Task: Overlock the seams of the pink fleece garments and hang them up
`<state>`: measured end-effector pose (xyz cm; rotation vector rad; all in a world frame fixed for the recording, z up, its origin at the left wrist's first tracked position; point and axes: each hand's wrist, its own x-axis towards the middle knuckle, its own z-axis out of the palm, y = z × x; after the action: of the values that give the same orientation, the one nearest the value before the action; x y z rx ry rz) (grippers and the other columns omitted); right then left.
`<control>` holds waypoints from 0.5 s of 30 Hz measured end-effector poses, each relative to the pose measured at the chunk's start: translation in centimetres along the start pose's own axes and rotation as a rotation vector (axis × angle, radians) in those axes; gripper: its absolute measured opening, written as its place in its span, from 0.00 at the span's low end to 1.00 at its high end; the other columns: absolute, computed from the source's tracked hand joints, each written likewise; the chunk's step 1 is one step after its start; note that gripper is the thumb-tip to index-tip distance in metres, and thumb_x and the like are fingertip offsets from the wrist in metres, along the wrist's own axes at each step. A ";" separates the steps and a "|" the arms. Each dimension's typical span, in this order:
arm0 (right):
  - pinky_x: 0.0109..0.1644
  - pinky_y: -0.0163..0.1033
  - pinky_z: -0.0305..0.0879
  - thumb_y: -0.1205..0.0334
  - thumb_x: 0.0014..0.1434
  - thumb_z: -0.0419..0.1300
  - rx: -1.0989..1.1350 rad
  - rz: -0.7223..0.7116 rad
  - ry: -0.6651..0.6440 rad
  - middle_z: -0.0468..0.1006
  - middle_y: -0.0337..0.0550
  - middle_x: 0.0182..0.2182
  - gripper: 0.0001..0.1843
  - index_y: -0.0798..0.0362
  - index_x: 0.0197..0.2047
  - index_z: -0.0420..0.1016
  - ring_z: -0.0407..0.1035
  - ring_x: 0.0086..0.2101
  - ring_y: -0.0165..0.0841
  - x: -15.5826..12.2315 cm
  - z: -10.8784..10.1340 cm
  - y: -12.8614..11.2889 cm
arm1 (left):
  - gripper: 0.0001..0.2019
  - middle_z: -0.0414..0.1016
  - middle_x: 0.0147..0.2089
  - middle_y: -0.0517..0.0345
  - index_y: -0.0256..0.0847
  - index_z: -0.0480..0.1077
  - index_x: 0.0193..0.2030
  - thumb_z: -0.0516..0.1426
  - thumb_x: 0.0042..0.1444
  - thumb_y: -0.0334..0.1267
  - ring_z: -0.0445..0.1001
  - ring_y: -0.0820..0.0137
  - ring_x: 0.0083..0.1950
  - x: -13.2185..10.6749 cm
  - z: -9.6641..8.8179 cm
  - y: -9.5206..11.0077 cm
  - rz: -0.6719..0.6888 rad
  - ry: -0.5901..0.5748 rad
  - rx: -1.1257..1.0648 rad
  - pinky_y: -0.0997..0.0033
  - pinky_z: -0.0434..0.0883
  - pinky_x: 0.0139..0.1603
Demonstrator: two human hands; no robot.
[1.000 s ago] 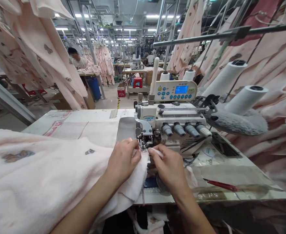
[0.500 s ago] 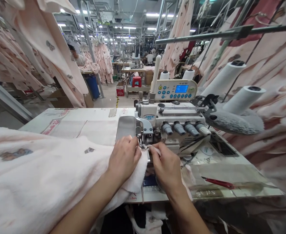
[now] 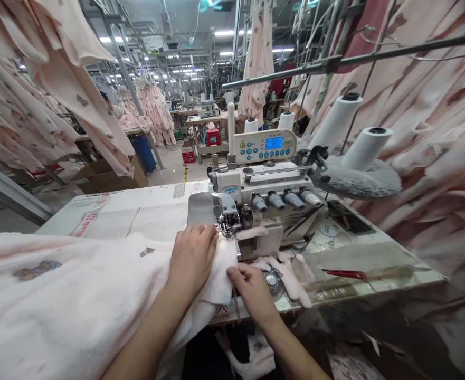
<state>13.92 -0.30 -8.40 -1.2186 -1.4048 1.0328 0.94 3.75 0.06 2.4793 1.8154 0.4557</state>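
Note:
A pale pink fleece garment piece point(image 3: 93, 285) with small printed motifs spreads over the left of the sewing table, its edge under the presser foot point(image 3: 227, 224) of a white JACK overlock machine point(image 3: 269, 190). My left hand point(image 3: 192, 253) lies on the fleece just left of the foot, fingers together and bent over the cloth, their tips partly hidden. Below and right of the foot, my right hand point(image 3: 252, 290) pinches the near right edge of the fleece between thumb and forefinger. A narrow fleece strip point(image 3: 253, 232) sticks out to the right of the foot.
Fleece scraps point(image 3: 291, 279) lie on the table right of my right hand. Beyond them is a red-handled cutter point(image 3: 345, 274). White thread cones point(image 3: 341, 121) stand behind the machine, beside its control panel point(image 3: 266, 145). Pink garments point(image 3: 69, 95) hang on both sides.
My right hand has moved down from beside the presser foot to the near edge of the fleece. My left hand stays by the foot. The camera view has shifted somewhat.

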 end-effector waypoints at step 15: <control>0.44 0.35 0.66 0.60 0.61 0.54 0.079 -0.030 0.057 0.78 0.41 0.46 0.20 0.44 0.57 0.69 0.71 0.40 0.33 0.0 -1.9 -0.2 | 0.07 0.72 0.37 0.56 0.41 0.67 0.33 0.50 0.61 0.35 0.69 0.63 0.43 0.4 1.7 -0.6 -0.003 0.117 -0.175 0.61 0.64 0.43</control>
<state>15.80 -0.33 -7.89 -1.1576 -1.3231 1.0159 0.92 4.55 -1.62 2.3791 1.7333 0.7402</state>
